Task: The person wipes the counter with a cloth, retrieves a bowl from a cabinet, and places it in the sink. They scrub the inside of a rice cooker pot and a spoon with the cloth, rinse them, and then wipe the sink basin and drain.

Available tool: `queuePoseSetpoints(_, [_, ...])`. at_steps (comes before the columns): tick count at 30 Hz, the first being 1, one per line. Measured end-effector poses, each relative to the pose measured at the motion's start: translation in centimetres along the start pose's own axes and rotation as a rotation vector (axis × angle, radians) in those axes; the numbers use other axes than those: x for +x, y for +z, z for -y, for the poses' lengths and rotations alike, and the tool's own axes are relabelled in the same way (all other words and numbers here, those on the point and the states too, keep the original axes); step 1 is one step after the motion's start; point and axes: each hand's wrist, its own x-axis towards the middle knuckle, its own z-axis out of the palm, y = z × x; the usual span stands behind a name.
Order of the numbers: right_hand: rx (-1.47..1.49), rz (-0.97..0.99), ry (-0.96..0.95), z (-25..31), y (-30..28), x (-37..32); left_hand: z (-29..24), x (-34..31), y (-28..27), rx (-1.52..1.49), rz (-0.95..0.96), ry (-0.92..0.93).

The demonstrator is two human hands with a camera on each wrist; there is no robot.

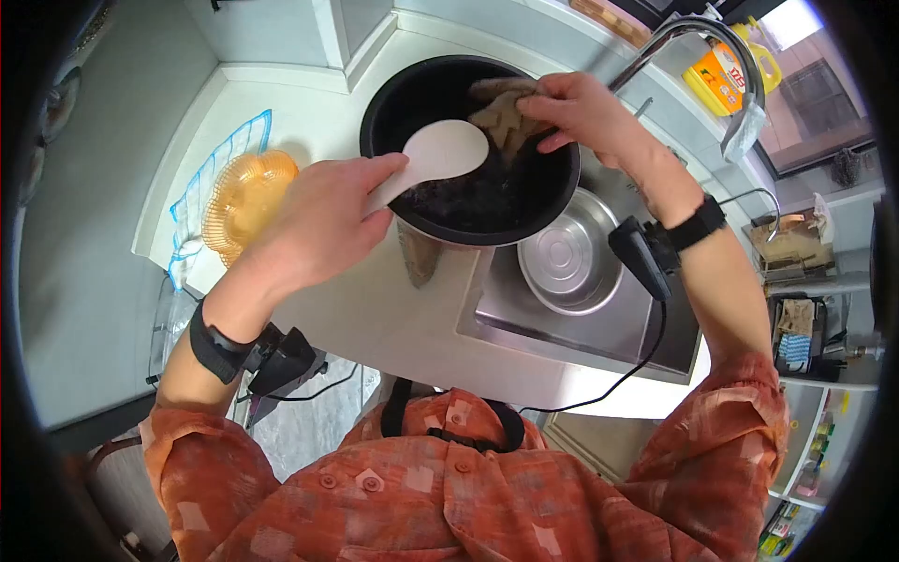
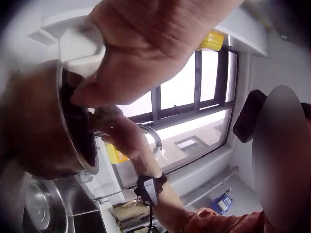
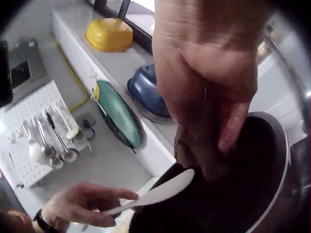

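Note:
In the head view my left hand (image 1: 318, 220) grips the handle of a white rice paddle (image 1: 448, 150), whose broad flat end lies over the mouth of a black pot (image 1: 398, 103). Some water shows at the pot's bottom. My right hand (image 1: 590, 117) holds a wrinkled brown cloth (image 1: 506, 122) at the pot's far right side. From the right wrist view, that cloth (image 3: 187, 150) bunches under the fingers and hangs into the pot, close to the paddle's tip (image 3: 182, 182). Fingers hide part of the cloth.
A round steel basin (image 1: 567, 253) sits in the sink (image 1: 524, 323), right of the pot. The faucet (image 1: 740, 47) arches over the back right, near a yellow detergent bottle (image 1: 716, 84). At left, an amber ribbed bowl (image 1: 248, 201) rests by a blue-striped cloth (image 1: 220, 150).

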Motion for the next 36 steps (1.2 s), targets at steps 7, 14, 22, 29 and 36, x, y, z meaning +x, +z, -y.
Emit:
queuePoseSetpoints(7, [0.454,-0.079,-0.119,0.1,-1.7,-4.7,-2.8,-0.7,0.0,0.163,-0.074,0.015])
queuePoseSetpoints(14, [0.773,-0.129,-0.215,-5.0,-5.1,-11.8,-10.0,-1.5,3.7,0.055,-0.09,0.081])
queuePoseSetpoints(22, [0.562,-0.159,0.264,-25.7,-7.2,-14.2,-13.8,4.1,20.5,0.135,0.352,0.096])
queuePoseSetpoints(29, [-0.162,-0.161,0.361,-39.2,-2.2,-8.4,-9.2,10.3,32.7,0.246,0.434,-0.133])
queuePoseSetpoints(36, [-0.628,0.185,0.225,-39.7,1.8,-7.9,-5.8,12.0,36.3,0.041,0.461,-0.434])
